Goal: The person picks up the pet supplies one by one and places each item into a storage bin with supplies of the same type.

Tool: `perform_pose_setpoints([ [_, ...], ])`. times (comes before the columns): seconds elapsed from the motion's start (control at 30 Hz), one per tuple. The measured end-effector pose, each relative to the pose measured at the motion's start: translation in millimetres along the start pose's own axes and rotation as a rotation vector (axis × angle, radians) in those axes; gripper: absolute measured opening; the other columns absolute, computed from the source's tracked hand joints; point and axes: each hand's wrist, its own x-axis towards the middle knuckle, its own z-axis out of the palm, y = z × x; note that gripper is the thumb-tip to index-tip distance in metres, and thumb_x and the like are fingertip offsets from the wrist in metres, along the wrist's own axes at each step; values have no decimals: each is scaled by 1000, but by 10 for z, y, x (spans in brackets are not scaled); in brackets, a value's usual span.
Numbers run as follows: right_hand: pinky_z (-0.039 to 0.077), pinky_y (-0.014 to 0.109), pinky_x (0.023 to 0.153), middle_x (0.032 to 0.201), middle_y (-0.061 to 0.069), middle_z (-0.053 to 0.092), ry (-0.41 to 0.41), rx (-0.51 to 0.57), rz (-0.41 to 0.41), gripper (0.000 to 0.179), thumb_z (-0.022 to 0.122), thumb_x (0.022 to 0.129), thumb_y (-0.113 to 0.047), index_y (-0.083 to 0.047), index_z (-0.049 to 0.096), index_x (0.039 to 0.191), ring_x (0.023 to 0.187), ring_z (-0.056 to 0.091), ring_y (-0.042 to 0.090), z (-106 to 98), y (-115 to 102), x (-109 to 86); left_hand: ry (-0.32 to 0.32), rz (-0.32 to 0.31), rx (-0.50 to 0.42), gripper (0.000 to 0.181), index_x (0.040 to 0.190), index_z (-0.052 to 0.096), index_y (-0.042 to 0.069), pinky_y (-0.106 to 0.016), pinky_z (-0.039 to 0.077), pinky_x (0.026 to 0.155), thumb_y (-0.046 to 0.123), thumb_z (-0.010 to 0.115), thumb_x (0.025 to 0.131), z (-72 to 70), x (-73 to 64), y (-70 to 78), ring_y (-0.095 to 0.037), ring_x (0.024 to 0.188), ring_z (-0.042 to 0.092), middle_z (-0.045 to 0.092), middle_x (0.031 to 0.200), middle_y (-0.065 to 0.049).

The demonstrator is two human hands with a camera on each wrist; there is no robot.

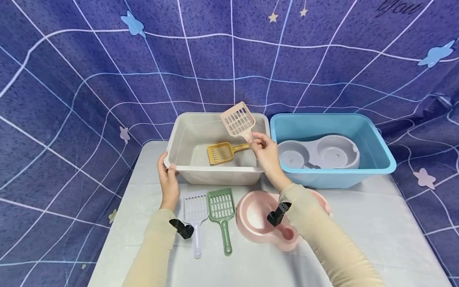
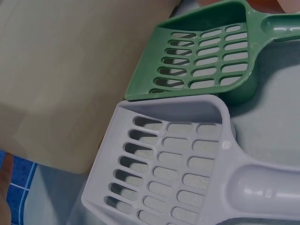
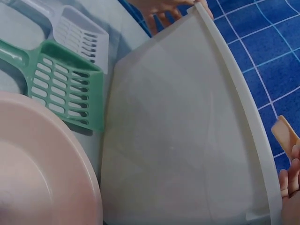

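My right hand grips a peach litter scoop by its handle. The scoop's slotted head is raised above the back of an off-white litter box. At the box's front left corner, my left hand holds the rim, thumb on top and fingers down the outer side. A yellow litter scoop lies inside the box, its handle pointing right and its end hidden by my right hand. In the right wrist view, only the tip of the peach scoop and some fingers show at the right edge.
In front of the box lie a lavender scoop and a green scoop, side by side. A pink double pet bowl sits partly under my right forearm. To the right stands a blue litter box holding a grey double bowl.
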Motion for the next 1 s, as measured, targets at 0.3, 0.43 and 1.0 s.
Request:
perform_pose_setpoints([
  [0.3, 47, 18, 74, 96, 11, 65, 6, 10, -17, 27, 66, 94, -10, -2, 69, 119, 86, 59, 12, 6, 28, -7, -2, 3, -16, 50, 152, 30, 11, -28, 41, 88, 7, 34, 103, -37, 35, -108, -21, 113, 46, 39, 146, -18],
  [0.43, 50, 20, 77, 106, 13, 67, 0, 10, -7, 27, 65, 96, -14, -3, 69, 121, 95, 63, 14, 2, 36, -14, 2, 4, 2, 49, 152, 30, 13, -28, 41, 88, 8, 34, 103, -31, 31, -102, -22, 113, 46, 40, 144, -17],
  [1.0, 42, 23, 77, 108, 17, 64, 13, -17, -45, 32, 67, 95, -13, -1, 64, 124, 87, 54, 14, 12, 50, -42, -32, -35, 10, 50, 151, 28, 4, -40, 40, 93, 6, 34, 102, -1, -52, 228, -15, 110, 47, 38, 145, -26],
])
